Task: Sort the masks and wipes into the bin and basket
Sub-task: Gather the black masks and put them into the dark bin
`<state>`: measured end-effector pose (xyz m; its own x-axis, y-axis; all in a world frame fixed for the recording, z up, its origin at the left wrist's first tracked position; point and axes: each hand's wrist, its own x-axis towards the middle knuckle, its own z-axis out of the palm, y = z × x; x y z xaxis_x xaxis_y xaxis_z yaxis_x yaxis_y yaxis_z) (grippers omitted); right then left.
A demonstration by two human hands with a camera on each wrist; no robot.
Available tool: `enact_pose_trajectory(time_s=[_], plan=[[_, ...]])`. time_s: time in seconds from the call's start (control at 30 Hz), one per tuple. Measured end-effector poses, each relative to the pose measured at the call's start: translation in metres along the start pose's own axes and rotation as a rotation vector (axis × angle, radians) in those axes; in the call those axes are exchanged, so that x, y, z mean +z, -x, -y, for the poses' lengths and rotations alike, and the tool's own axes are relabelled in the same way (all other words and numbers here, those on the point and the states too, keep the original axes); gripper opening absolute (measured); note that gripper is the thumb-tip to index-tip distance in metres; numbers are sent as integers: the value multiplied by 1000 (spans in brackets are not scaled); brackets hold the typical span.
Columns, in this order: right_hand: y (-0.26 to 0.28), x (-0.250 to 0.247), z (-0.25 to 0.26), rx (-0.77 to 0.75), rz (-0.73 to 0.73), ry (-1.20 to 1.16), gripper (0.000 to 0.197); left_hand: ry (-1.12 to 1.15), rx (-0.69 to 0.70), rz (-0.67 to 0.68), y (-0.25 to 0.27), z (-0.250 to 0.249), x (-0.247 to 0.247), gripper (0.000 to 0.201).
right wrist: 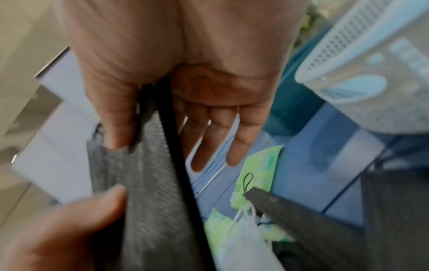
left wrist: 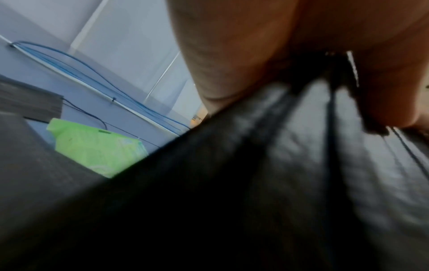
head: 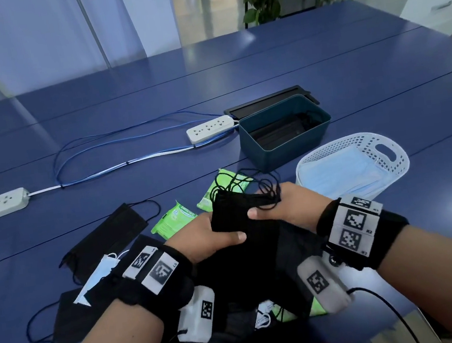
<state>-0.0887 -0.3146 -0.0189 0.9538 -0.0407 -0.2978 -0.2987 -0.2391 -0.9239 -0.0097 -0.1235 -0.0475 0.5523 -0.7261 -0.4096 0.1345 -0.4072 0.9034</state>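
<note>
Head view: black masks [head: 233, 214] bunched above blue table [head: 233, 68], near front edge.
Left hand [head: 208, 239]: thumb and fingers gripping bundle's lower end.
Right hand [head: 285, 206]: thumb pinching bundle's upper end, ear loops spilling over.
Bin [head: 286, 131]: dark masks inside.
Basket [head: 363, 163]: blue masks inside.
Wipes [head: 175, 219]: green packs just beyond hands.

Blue table [head: 320, 65]. Left hand [head: 208, 239] and right hand [head: 285, 206] pinch a bunch of black masks [head: 233, 214], loops tangled. Teal bin [head: 285, 145]: black masks inside. White basket [head: 385, 157]: blue masks [head: 338, 175]. Two green wipe packs [head: 175, 219] between. Loose black masks [head: 112, 236] at left. Two power strips [head: 210, 128] with blue cables [head: 99, 148].
</note>
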Motion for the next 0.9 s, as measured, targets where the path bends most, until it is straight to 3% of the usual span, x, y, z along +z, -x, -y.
enact_pose_trajectory(time_s=[0.13, 0.27, 0.37, 0.43, 0.57, 0.7, 0.77, 0.8, 0.9], plan=[[-1, 3, -4, 6, -115, -431, 26, 31, -42, 21, 2, 7, 2, 30], [4, -4, 1, 42, -123, -627, 22, 31, -55, 37, 3, 10, -2, 38], [4, -8, 2, 78, -172, -743, 20, 23, -58, 49, 2, 7, -3, 25], [4, -11, 2, 74, -211, -722, 19, -3, -66, 72, 2, 5, -4, 13], [5, -22, -4, 84, -147, -481, 28, -9, -78, 80, 3, 6, -5, 15], [8, -26, -6, 133, 73, 218, 21, -11, -88, 105, 1, 7, -4, 47], [8, -21, -5, 98, 31, 396, 6, -12, -94, 129, 1, 7, -2, 54], [6, -19, -6, 89, -23, 342, 14, -32, -94, 146, 1, 6, -1, 48], [3, -19, -4, 108, -184, -115, 26, -122, -93, 148, 2, 3, 0, 13]])
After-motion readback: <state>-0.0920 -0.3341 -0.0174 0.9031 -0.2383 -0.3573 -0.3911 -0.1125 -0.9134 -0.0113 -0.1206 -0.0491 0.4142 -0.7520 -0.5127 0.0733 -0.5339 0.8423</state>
